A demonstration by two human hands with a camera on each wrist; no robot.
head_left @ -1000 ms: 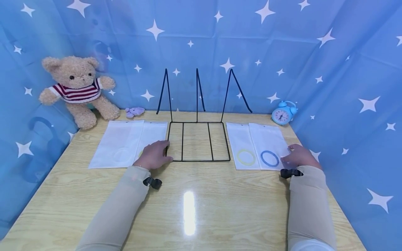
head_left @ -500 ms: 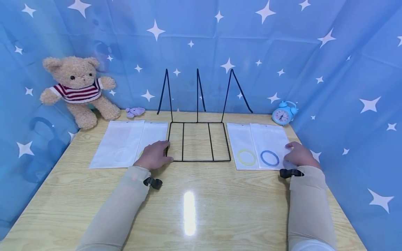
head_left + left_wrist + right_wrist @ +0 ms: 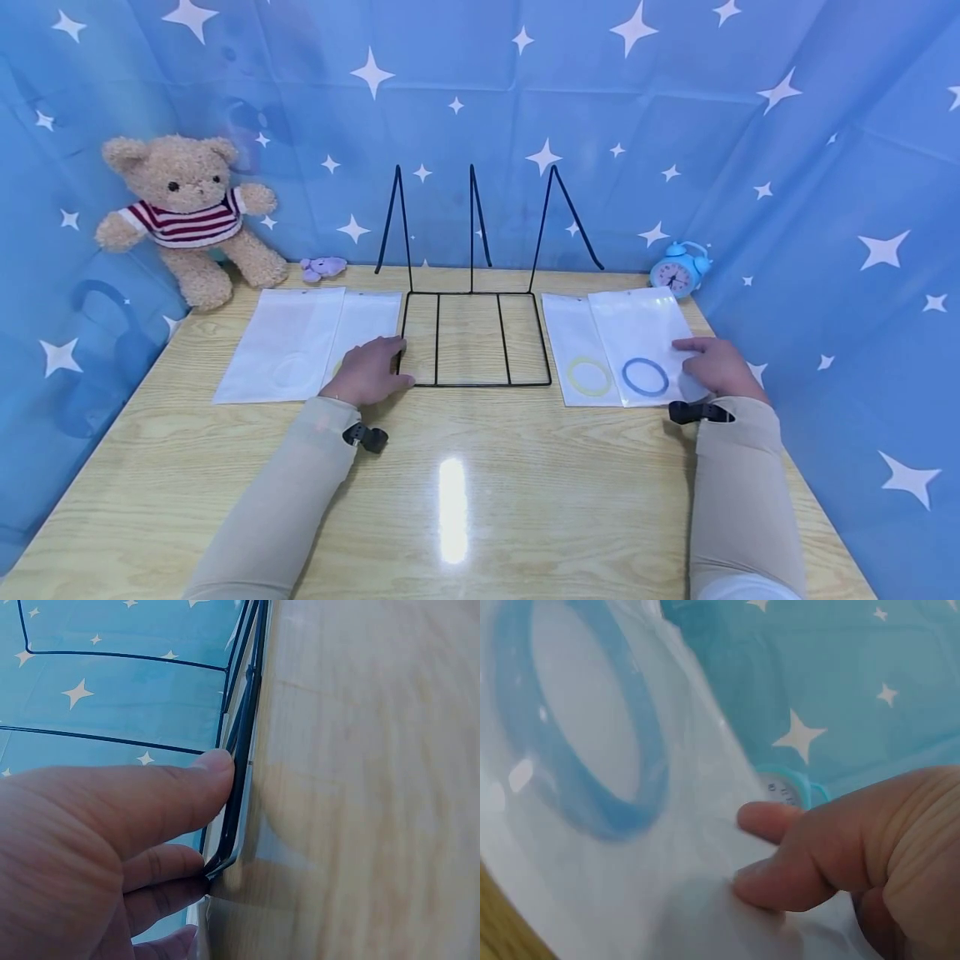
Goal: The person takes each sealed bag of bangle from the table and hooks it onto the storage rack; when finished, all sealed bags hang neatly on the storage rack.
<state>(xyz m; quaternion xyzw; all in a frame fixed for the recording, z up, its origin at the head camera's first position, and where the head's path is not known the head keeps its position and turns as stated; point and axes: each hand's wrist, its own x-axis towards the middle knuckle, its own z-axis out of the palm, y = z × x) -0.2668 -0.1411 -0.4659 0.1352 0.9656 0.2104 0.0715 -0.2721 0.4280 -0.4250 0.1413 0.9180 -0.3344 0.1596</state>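
Note:
My left hand (image 3: pixel 369 371) grips the front left corner of a black wire rack (image 3: pixel 471 385); in the left wrist view its thumb lies against the wire (image 3: pixel 238 776), with the fingers curled beneath. At the right, my right hand (image 3: pixel 720 367) pinches the right edge of a white translucent bag (image 3: pixel 637 325) between thumb and index finger. A blue ring (image 3: pixel 645 360) shows in this bag, large in the right wrist view. The bag is slightly raised. Beside it lies another white bag (image 3: pixel 570 329) with a yellow ring (image 3: pixel 589 360).
Left of the rack lie two more white bags (image 3: pixel 281 333), partly behind my left hand. A teddy bear (image 3: pixel 187 217), a small purple toy (image 3: pixel 322 267) and a blue alarm clock (image 3: pixel 677 271) stand along the back. A starry blue curtain (image 3: pixel 480 117) encloses the wooden table (image 3: pixel 555 500).
My right hand has shifted slightly, and the bag with the blue ring has lifted, its far edge now overlapping the clock's lower part. The left hand and rack have stayed in place.

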